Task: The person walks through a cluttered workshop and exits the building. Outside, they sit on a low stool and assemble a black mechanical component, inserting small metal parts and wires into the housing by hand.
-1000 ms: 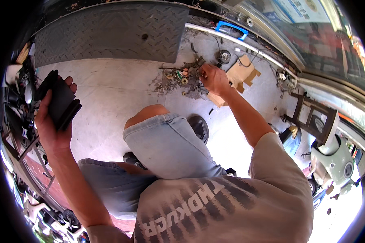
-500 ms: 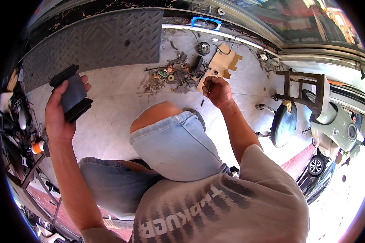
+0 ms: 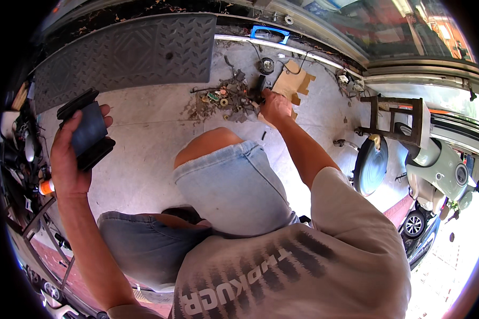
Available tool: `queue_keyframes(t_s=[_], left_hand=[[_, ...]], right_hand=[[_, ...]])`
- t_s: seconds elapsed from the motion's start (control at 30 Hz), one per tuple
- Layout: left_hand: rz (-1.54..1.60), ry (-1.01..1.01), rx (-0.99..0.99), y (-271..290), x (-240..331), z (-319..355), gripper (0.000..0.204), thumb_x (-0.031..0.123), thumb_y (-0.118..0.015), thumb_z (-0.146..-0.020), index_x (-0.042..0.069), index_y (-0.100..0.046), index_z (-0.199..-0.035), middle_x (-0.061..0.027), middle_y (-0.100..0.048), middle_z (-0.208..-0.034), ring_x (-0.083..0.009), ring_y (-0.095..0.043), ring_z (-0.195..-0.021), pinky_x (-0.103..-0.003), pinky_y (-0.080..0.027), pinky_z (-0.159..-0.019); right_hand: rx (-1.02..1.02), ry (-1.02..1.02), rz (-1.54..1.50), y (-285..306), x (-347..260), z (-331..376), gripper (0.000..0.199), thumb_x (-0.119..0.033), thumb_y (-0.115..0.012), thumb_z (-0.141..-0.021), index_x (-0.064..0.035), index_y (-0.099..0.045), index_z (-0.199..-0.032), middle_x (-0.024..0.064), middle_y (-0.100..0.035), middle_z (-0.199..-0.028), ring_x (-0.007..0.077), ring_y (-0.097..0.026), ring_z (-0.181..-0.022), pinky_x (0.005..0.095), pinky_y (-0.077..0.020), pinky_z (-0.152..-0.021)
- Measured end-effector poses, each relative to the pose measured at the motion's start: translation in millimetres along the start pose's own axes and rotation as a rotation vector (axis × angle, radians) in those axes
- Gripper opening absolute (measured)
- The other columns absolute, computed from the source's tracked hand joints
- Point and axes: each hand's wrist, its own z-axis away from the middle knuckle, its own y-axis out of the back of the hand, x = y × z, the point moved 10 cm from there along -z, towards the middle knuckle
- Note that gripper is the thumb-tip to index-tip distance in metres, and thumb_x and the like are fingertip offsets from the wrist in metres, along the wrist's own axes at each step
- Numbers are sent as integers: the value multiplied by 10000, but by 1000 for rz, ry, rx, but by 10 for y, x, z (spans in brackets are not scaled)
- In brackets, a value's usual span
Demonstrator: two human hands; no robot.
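Flanking right hand (image 3: pixel 276 107), scrap pile (image 3: pixel 230 94), torn cardboard (image 3: pixel 291 81)

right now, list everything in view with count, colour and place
diamond-pattern ramp: one, dark grey, upper left
handle-shaped frame: one, blue, top centre
round finned part: one, black, upper centre
scrap heap: one, mixed colours, upper centre
cardboard piece: one, brown, upper centre
open square frame: one, dark brown, right
round stool: one, blue-grey, right
motor scooter: one, pale green, far right
clutter: several pieces, mostly black, left edge
flanged part: one, black, held at left
denim shorts: one pair, light blue, lower centre
t-shirt: one, greyish beige, bottom
left hand: one, bare, around flanged part
right hand: one, bare, at cardboard piece
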Motion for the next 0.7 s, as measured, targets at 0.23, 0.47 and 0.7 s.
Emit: queue_keyframes(t_s=[0.23, 0.47, 0.7], left_hand=[[-26, -3, -34, -49, -21, -22, 440, 297, -591, -995, -10, -591, -1310, -184, -719, -1176, -256, -722, -1022, -339, -595, -783], [-23, 49, -90, -227, -89, -116, 439, 296, -600, -994, -4, -601, -1315, -186, -711, -1208, -260, -715, -1053, -330, -579, -851], [169, 156, -194, -545, -300, -371, 446, 264, -595, -978, -11, -586, -1328, -191, -709, -1182, -289, -706, -1066, -391, -570, -887]], right_hand=[[203, 93, -239, 461, 147, 152, 227, -300, -708, -891, -139, -700, -1052, 90, -743, -930, 292, -713, -843, 419, -549, -770], [261, -32, -949, 859, 665, 252, 155, -173, -790, -837, -66, -749, -943, 22, -660, -669, 84, -569, -618, 281, -456, -597], [144, 130, -1326, 1378, -278, 214, 93, -67, -776, -864, -21, -723, -926, -19, -677, -772, 37, -530, -661, 235, -433, -598]])
